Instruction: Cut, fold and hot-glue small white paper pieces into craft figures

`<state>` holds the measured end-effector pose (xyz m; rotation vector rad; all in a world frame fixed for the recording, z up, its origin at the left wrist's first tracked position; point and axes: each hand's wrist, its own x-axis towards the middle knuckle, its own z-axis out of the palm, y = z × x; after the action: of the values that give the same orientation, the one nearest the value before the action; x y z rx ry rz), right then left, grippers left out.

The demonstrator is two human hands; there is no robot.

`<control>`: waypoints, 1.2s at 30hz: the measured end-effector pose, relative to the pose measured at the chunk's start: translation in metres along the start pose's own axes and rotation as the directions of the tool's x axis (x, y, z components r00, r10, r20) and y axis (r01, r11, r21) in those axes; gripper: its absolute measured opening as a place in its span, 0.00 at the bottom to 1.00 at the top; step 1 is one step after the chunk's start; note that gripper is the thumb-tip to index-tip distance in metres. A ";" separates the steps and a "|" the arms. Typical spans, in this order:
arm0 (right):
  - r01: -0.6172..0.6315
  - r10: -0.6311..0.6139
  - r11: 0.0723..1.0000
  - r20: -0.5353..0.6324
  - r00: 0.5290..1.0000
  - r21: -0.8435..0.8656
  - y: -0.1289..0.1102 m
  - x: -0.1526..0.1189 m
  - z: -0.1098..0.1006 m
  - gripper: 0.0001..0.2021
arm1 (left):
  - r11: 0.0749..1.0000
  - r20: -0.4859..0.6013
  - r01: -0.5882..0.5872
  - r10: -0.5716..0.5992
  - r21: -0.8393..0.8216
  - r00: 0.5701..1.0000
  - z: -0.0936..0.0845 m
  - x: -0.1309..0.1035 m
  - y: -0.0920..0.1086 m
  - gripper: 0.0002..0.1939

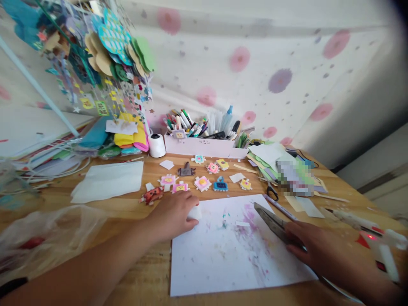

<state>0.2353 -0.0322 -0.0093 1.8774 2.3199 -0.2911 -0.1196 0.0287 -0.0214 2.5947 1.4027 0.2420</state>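
My left hand [178, 214] is closed around a small white piece [195, 212] at the upper left edge of a stained white sheet [216, 267]. Large metal scissors [270, 223] are in my right hand [306, 242], their blades pointing up and left over the sheet's right part. A small white paper strip [242, 224] lies on the sheet between both hands. Just beyond my left hand are several small decorated paper figures, among them a red one [152, 195], a pink one [202, 183] and a blue one [220, 184].
A pen box [204, 146] and a white thread spool [157, 145] stand at the back. Blank papers [108, 180] and a plastic bag [54, 233] lie left. On the right are paper scraps [267, 155], black-handled scissors [272, 192] and a glue gun [366, 229] with a lit red light.
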 end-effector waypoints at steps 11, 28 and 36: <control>0.019 -0.024 0.998 -0.089 0.996 -0.062 -0.004 0.003 -0.007 0.03 | 1.000 -0.052 -0.024 0.025 0.007 0.998 0.007 0.007 -0.012 0.12; 0.013 0.001 0.991 -0.109 0.994 0.135 0.000 0.002 -0.014 0.05 | 0.997 -0.083 -0.065 0.068 0.036 0.994 0.021 0.013 -0.028 0.15; -0.012 0.099 0.961 -0.299 0.949 0.278 0.013 -0.006 -0.010 0.15 | 0.999 -0.059 -0.039 0.040 0.019 0.997 0.020 0.016 -0.028 0.17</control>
<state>0.2495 -0.0324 0.0012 2.2633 2.5286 -0.3463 -0.1289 0.0550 -0.0465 2.6527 1.3796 0.3165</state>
